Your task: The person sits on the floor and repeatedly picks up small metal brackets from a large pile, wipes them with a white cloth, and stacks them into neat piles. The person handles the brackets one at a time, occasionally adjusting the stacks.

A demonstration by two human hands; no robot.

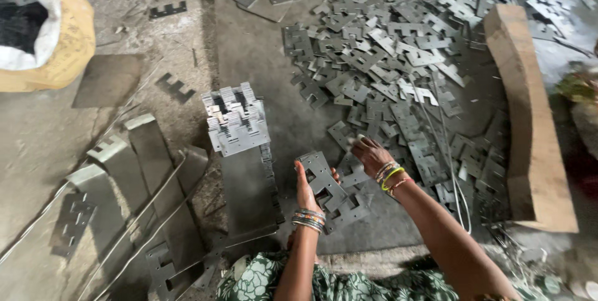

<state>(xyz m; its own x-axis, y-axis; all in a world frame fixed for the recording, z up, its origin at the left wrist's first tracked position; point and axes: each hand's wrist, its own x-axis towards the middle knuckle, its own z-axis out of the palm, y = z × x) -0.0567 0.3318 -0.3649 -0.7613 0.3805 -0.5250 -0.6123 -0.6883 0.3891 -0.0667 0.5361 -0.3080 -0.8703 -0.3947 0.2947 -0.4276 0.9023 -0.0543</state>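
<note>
holding notched plates [324,183], right hand [371,155] touching pile [398,70]

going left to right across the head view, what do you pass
sack → bent metal strips → neat stack of notched plates → left hand → right hand → wooden plank

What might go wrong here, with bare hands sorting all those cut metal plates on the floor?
1. The left hand holds a notched metal plate with no glove, and the right hand reaches into the loose pile of plates; the cut edges could nick fingers.
2. The tall stack of plates looks uneven and might topple toward the hands.
3. Loose wires near the right arm could snag the bangles.
</note>
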